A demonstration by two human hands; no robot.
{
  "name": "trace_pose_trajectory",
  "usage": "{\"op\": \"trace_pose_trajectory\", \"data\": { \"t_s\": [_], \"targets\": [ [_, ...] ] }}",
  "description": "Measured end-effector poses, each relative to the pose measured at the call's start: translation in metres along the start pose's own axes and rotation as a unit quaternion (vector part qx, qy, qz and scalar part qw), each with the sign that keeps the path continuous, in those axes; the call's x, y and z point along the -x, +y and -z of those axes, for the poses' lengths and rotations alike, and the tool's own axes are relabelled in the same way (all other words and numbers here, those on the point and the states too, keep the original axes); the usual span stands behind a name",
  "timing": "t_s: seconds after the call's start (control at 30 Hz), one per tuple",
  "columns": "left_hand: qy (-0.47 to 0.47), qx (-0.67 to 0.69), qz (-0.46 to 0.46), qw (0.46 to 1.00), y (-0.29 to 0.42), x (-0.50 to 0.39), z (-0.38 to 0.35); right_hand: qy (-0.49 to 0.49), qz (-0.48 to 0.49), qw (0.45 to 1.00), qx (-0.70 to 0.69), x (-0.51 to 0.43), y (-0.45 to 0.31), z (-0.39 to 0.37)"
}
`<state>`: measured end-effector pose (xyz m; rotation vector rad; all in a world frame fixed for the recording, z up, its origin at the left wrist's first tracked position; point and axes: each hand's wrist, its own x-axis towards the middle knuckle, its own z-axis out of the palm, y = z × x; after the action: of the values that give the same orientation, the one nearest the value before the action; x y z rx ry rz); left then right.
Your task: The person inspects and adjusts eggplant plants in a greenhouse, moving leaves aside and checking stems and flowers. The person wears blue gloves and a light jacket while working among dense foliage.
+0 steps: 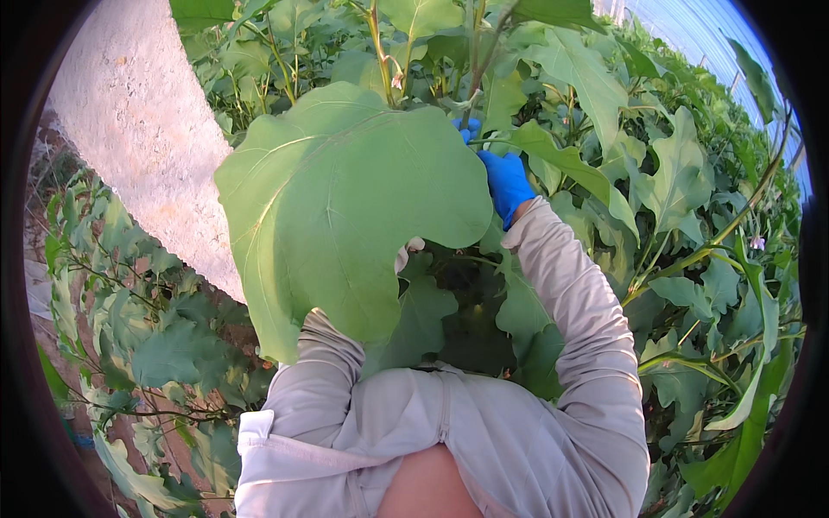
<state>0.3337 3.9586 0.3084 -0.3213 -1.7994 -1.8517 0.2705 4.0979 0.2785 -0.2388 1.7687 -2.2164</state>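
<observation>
A large green eggplant leaf (350,213) spreads over the middle of the view and covers most of my left forearm. My right hand (506,183), in a blue glove, reaches in among the stems just right of this leaf; its fingertips are partly hidden by foliage. Further up, blue-gloved fingers (467,128), apparently of my left hand, show at an upright stem (478,78) behind the leaf's upper right edge. What either hand holds cannot be made out. A pinkish drooping flower (397,80) hangs on a stem left of them.
Dense eggplant plants surround me, with a long bare branch (725,239) and a small purple flower (757,242) at the right. A pale, rough wall or slab (149,129) slants down at the upper left. Translucent sheeting (719,32) shows at the upper right.
</observation>
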Motion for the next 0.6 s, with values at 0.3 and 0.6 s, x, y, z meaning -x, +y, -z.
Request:
{"op": "trace_pose_trajectory", "data": {
  "t_s": [0.3, 0.6],
  "targets": [
    [-0.034, 0.057, -0.018, 0.998, 0.007, -0.037, 0.003, -0.327, -0.109, 0.780, 0.523, 0.084, -0.037, 0.013],
    [0.096, 0.169, 0.038, 0.980, -0.007, -0.071, -0.041, -0.077, 0.503, 0.835, 0.209, 0.016, -0.177, -0.028]
  ]
}}
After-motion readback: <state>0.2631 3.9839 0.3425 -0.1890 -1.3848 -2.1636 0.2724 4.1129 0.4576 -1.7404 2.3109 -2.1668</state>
